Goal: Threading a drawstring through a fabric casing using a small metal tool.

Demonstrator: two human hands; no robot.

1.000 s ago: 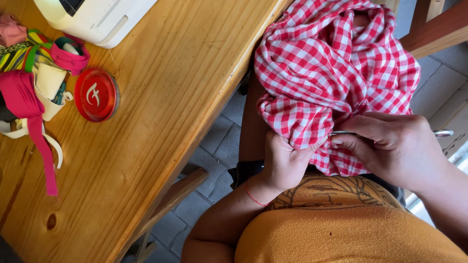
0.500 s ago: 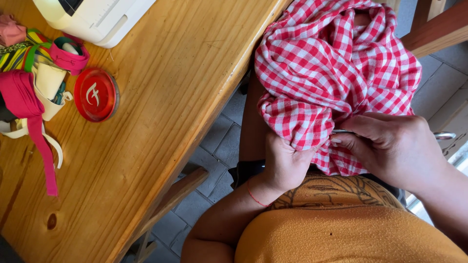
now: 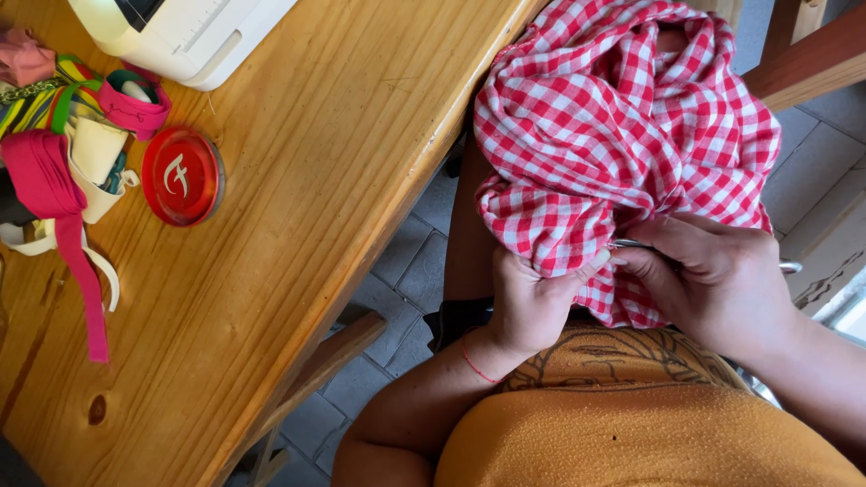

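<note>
A bunched red-and-white checked cloth [image 3: 613, 135] lies in my lap beside the wooden table [image 3: 298, 225]. My left hand [image 3: 532, 302] pinches the cloth's lower edge from below. My right hand [image 3: 713, 280] is closed around a thin metal tool [image 3: 631, 244], whose tip touches the cloth right by my left thumb. The tool's other end [image 3: 790, 267] pokes out past my right hand. Most of the tool is hidden by my fingers.
On the table's left sit a round red lid [image 3: 183, 176], a heap of coloured ribbons and tapes [image 3: 63, 153], and a white sewing machine [image 3: 180, 32] at the top. A wooden chair part [image 3: 812, 54] stands at the upper right over a tiled floor [image 3: 406, 271].
</note>
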